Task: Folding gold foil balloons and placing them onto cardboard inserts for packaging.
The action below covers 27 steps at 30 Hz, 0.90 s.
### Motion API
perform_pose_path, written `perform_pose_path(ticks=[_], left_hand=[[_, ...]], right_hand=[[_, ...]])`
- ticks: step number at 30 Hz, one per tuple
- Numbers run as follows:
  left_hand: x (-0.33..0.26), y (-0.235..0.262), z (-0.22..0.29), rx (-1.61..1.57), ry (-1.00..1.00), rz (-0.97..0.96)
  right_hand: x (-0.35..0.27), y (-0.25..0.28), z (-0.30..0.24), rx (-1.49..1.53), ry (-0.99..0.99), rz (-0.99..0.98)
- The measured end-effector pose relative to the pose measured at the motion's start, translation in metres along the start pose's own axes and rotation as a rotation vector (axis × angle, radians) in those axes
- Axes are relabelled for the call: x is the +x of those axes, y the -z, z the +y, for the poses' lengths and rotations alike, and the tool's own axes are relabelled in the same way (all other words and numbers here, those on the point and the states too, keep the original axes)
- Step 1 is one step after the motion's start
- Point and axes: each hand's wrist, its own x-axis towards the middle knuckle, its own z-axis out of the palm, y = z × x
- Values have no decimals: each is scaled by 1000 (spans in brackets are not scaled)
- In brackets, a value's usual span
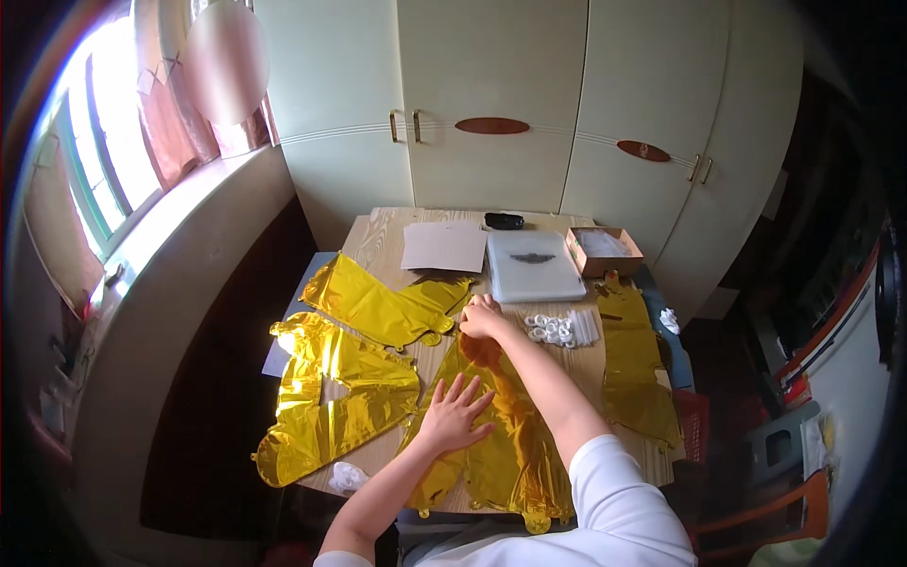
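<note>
A flat gold foil balloon [510,444] lies on the wooden table [378,231] right in front of me. My left hand [453,416] rests flat on it with fingers spread, pressing it down. My right hand [482,319] is closed at the balloon's far end, fingers pinched on the foil there. Two more gold foil balloons lie to the left, one [378,307] farther away and one [331,397] nearer and larger. Another gold foil balloon [638,369] stretches along the table's right edge.
At the back of the table are a white sheet [444,246], a grey flat pack [532,266], an open cardboard box [605,250] and a small black object [504,221]. White ribbon rolls and straws [562,329] lie near my right hand. Pale wardrobe doors [491,104] stand behind.
</note>
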Motion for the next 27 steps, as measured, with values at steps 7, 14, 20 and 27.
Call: perform_pose_path(ticks=[7, 14, 20, 27], left_hand=[[-4, 0, -3, -10, 9, -7], [-1, 9, -1, -11, 13, -41], [3, 3, -1, -19, -12, 11], [0, 2, -3, -36, -2, -16]], right_hand=[[1, 9, 3, 111, 107, -39], [-3, -5, 4, 144, 122, 33], [-13, -5, 34, 445, 201, 299], [-131, 20, 62, 667, 162, 272]])
